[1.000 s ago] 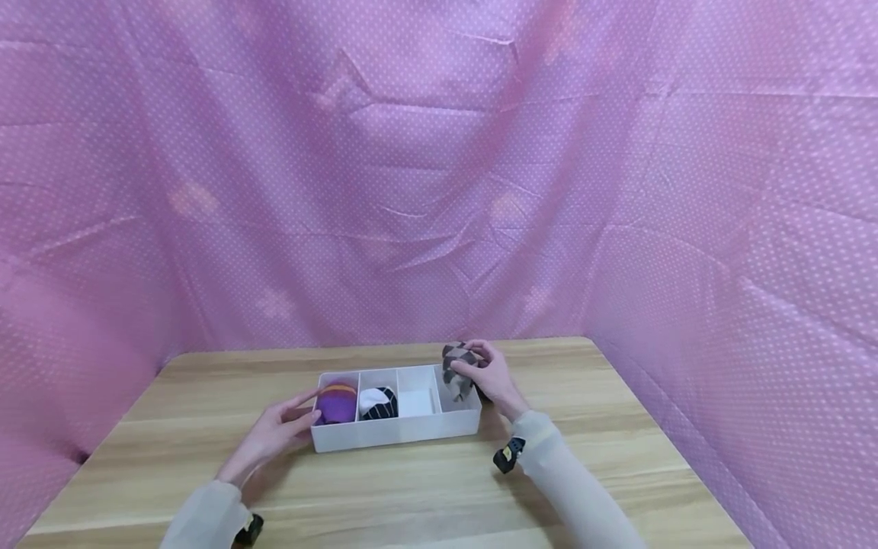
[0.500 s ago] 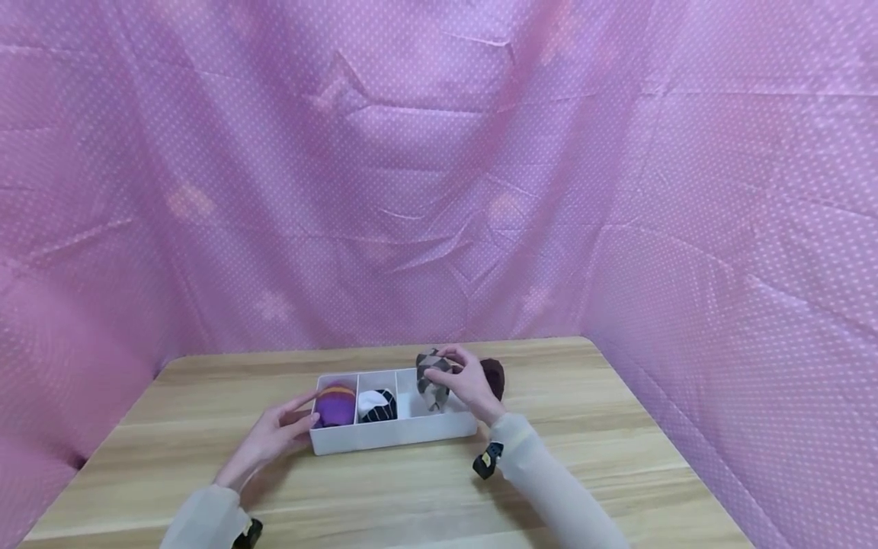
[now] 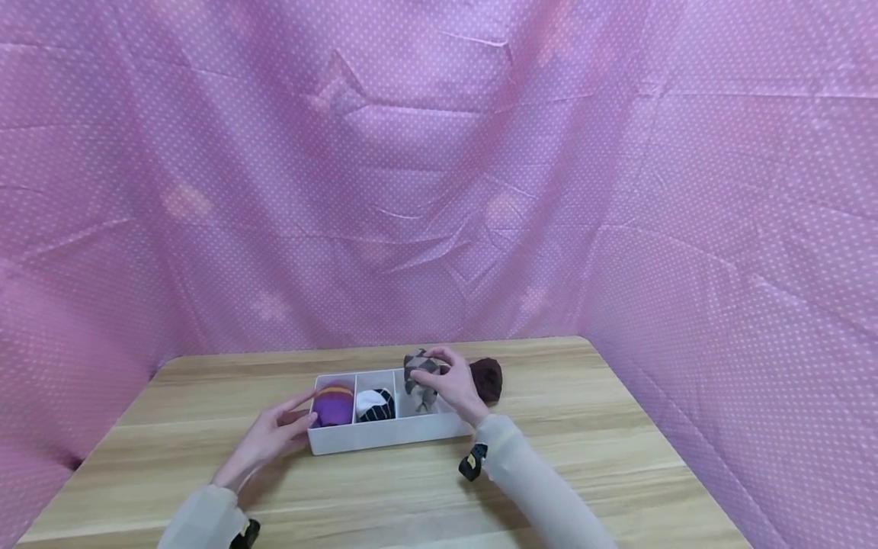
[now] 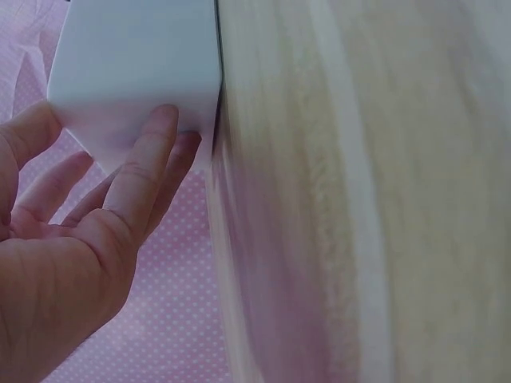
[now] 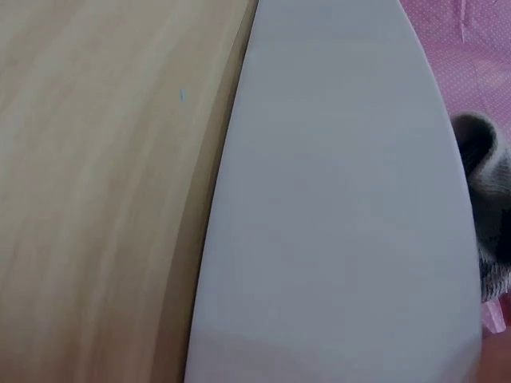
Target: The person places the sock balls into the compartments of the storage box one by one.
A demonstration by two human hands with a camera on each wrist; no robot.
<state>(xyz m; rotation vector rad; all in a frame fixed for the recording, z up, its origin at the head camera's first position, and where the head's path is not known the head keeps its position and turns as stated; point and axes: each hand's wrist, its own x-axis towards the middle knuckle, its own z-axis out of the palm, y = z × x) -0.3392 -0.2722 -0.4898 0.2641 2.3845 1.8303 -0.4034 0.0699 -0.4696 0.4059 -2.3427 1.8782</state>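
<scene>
My right hand pinches a rolled grey-and-beige checkered sock between thumb and fingers, partly down in the third compartment of a white divided box. In the right wrist view, part of the sock shows past the box wall. My left hand rests against the box's left end, fingers fairly straight; in the left wrist view the fingertips touch the white end wall. A purple sock with an orange stripe fills the leftmost compartment. Beside it lies a black-and-white sock.
A dark brown rolled sock lies on the wooden table by the box's right end, partly behind my right hand. The rightmost compartment is mostly hidden by that hand. A pink dotted curtain hangs behind and at both sides.
My right hand has moved left with the checkered sock, from over the rightmost compartment to the third one, and lower. The brown sock has come into fuller view. The left hand stays put.
</scene>
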